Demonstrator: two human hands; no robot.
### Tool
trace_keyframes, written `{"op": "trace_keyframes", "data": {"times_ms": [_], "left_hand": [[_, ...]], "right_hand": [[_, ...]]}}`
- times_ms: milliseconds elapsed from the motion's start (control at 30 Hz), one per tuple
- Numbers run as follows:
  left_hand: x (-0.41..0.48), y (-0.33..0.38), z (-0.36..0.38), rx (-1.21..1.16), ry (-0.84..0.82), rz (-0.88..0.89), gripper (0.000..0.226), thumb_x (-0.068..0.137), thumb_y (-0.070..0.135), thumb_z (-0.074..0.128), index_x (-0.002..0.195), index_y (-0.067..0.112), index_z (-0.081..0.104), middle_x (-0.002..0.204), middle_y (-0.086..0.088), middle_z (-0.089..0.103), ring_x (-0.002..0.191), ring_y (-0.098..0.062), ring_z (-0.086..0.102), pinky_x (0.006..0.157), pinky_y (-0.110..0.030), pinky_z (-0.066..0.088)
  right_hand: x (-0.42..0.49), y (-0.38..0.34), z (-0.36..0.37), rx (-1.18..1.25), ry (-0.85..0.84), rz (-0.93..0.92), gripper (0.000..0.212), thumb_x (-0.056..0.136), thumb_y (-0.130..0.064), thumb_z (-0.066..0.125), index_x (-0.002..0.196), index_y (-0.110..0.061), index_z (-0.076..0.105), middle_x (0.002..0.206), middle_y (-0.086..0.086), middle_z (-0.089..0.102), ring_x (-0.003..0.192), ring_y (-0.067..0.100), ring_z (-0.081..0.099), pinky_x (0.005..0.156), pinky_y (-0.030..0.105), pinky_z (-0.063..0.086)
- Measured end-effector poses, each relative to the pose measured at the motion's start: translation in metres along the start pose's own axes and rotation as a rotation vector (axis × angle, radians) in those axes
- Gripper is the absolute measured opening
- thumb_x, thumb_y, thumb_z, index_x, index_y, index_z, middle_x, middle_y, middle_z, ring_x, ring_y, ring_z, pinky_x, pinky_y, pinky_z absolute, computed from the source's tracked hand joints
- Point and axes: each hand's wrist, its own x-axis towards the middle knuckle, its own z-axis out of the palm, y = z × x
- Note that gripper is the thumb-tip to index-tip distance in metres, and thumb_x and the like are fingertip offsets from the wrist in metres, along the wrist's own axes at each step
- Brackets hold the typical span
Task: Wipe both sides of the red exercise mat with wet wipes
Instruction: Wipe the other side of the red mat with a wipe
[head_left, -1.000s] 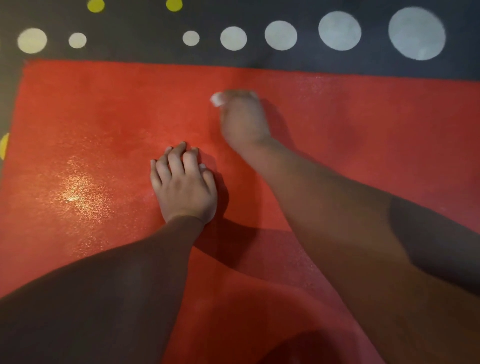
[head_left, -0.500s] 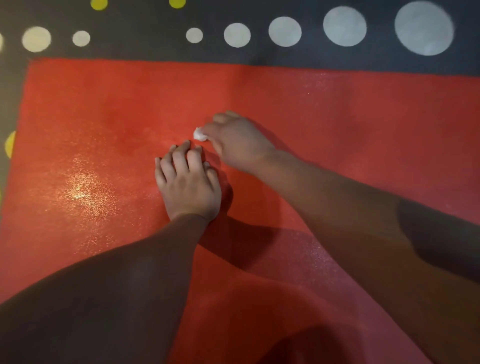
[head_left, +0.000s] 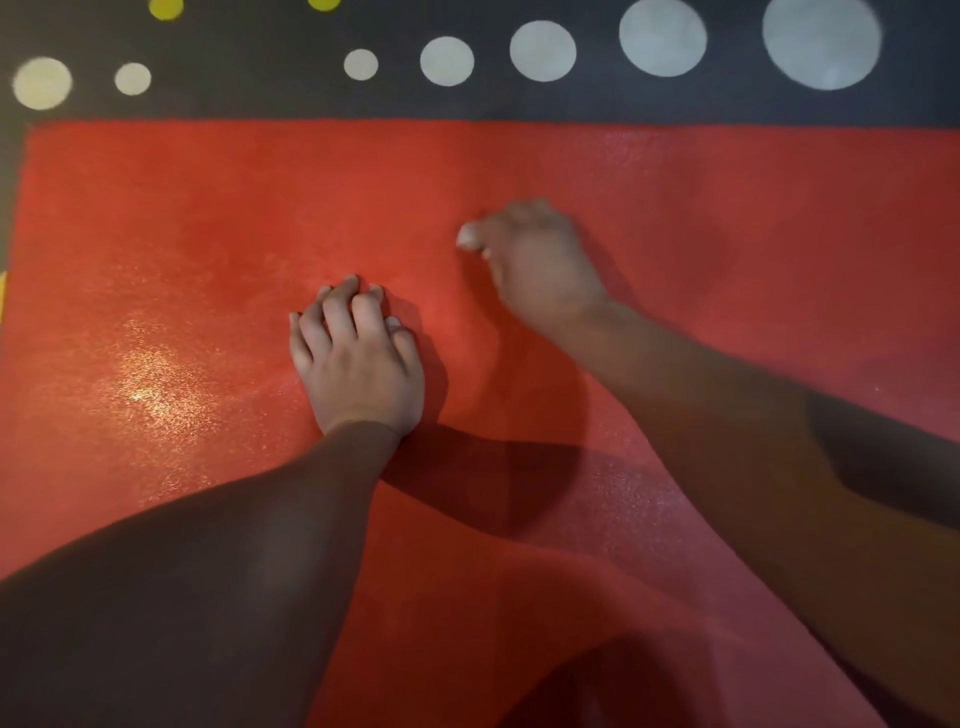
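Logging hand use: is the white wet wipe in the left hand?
No, the right hand grips the white wet wipe; the left hand rests on the red exercise mat.

Pretty dim overall, with a warm cast. A grainy glare patch (head_left: 145, 387) is picked up on the mat (head_left: 727, 208) at 9 o'clock, so the light looks to be thrown from that side. Shadows are cast off the left hand (head_left: 358, 364) toward 4 o'clock. Both forearms (head_left: 208, 571) are badly underexposed, nearly black at 7 and 4 o'clock. The left hand is rendered fairly sharp, while the right hand (head_left: 540, 265) and the wipe (head_left: 467, 236) pinched in it are smeared by motion blur. A big murky shadow (head_left: 597, 686) is spread at 6 o'clock. The dots (head_left: 821, 44) at 1 o'clock are softened near the corner.
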Motion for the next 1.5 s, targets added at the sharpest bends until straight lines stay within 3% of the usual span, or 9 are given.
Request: {"op": "trace_keyframes", "data": {"times_ms": [100, 300, 400, 500, 667, 767, 967, 1300, 1500], "left_hand": [[0.001, 0.001, 0.000, -0.003, -0.006, -0.003, 0.034, 0.095, 0.027, 0.049, 0.125, 0.016, 0.059, 0.144, -0.005, 0.052, 0.137, -0.035, 0.041, 0.116, -0.058, 0.026], [0.000, -0.001, 0.002, -0.006, -0.005, -0.009, 0.034, 0.095, 0.027, 0.051, 0.126, 0.016, 0.059, 0.144, -0.005, 0.052, 0.135, -0.035, 0.041, 0.116, -0.058, 0.027], [0.001, -0.001, 0.002, 0.015, 0.000, -0.016, 0.034, 0.094, 0.028, 0.051, 0.125, 0.016, 0.060, 0.144, -0.005, 0.053, 0.134, -0.036, 0.042, 0.114, -0.058, 0.029], [0.002, 0.000, 0.002, 0.023, 0.000, -0.013, 0.034, 0.093, 0.028, 0.052, 0.124, 0.017, 0.060, 0.143, -0.005, 0.053, 0.132, -0.037, 0.044, 0.114, -0.058, 0.030], [0.001, -0.002, 0.003, 0.025, 0.003, -0.004, 0.032, 0.092, 0.027, 0.055, 0.122, 0.016, 0.060, 0.142, -0.006, 0.054, 0.131, -0.036, 0.045, 0.113, -0.058, 0.031], [0.000, -0.001, 0.002, 0.036, 0.006, -0.004, 0.032, 0.092, 0.027, 0.055, 0.121, 0.015, 0.061, 0.141, -0.006, 0.055, 0.130, -0.036, 0.046, 0.112, -0.058, 0.032], [0.000, -0.002, 0.004, 0.030, 0.006, -0.001, 0.031, 0.093, 0.028, 0.052, 0.121, 0.017, 0.061, 0.140, -0.004, 0.056, 0.129, -0.035, 0.048, 0.110, -0.057, 0.034], [0.000, -0.005, 0.000, -0.027, -0.017, -0.026, 0.037, 0.094, 0.034, 0.044, 0.125, 0.023, 0.059, 0.140, 0.000, 0.054, 0.129, -0.033, 0.046, 0.113, -0.052, 0.032], [0.003, -0.009, -0.012, -0.123, -0.140, 0.005, 0.041, 0.094, 0.031, 0.045, 0.132, 0.019, 0.057, 0.144, -0.006, 0.050, 0.135, -0.035, 0.040, 0.119, -0.054, 0.022]], "right_hand": [[0.004, 0.008, -0.002, -0.036, 0.118, 0.320, 0.026, 0.083, -0.012, 0.048, 0.095, -0.012, 0.071, 0.091, 0.014, 0.069, 0.086, 0.038, 0.062, 0.083, 0.041, 0.047], [-0.023, -0.020, 0.001, 0.095, -0.152, -0.191, 0.030, 0.082, -0.013, 0.050, 0.104, -0.017, 0.071, 0.089, 0.006, 0.066, 0.084, 0.030, 0.059, 0.079, 0.037, 0.046], [-0.013, 0.015, -0.003, 0.018, -0.028, 0.064, 0.037, 0.084, -0.021, 0.040, 0.102, -0.022, 0.071, 0.094, 0.006, 0.069, 0.090, 0.034, 0.062, 0.082, 0.041, 0.048], [-0.015, 0.014, -0.001, 0.032, 0.090, 0.273, 0.028, 0.083, -0.012, 0.048, 0.099, -0.014, 0.071, 0.090, 0.013, 0.067, 0.083, 0.039, 0.060, 0.077, 0.042, 0.049], [-0.051, -0.023, -0.004, 0.143, -0.242, -0.288, 0.028, 0.086, -0.012, 0.055, 0.111, -0.016, 0.068, 0.089, 0.006, 0.060, 0.086, 0.028, 0.055, 0.080, 0.038, 0.046], [-0.038, -0.008, -0.013, 0.046, -0.298, -0.423, 0.024, 0.089, -0.019, 0.051, 0.107, -0.020, 0.066, 0.090, 0.004, 0.059, 0.089, 0.027, 0.054, 0.081, 0.039, 0.047], [0.007, 0.001, 0.004, -0.038, -0.022, 0.139, 0.027, 0.082, -0.016, 0.043, 0.097, -0.010, 0.065, 0.091, 0.017, 0.064, 0.087, 0.040, 0.059, 0.082, 0.045, 0.046], [-0.115, -0.022, -0.027, 0.085, -0.298, -0.405, 0.023, 0.091, -0.019, 0.057, 0.112, -0.023, 0.066, 0.090, 0.002, 0.057, 0.086, 0.026, 0.054, 0.077, 0.039, 0.046], [-0.069, -0.012, -0.009, -0.032, -0.031, 0.066, 0.026, 0.090, -0.021, 0.045, 0.103, -0.014, 0.067, 0.096, 0.014, 0.061, 0.091, 0.040, 0.057, 0.079, 0.046, 0.048]]}}
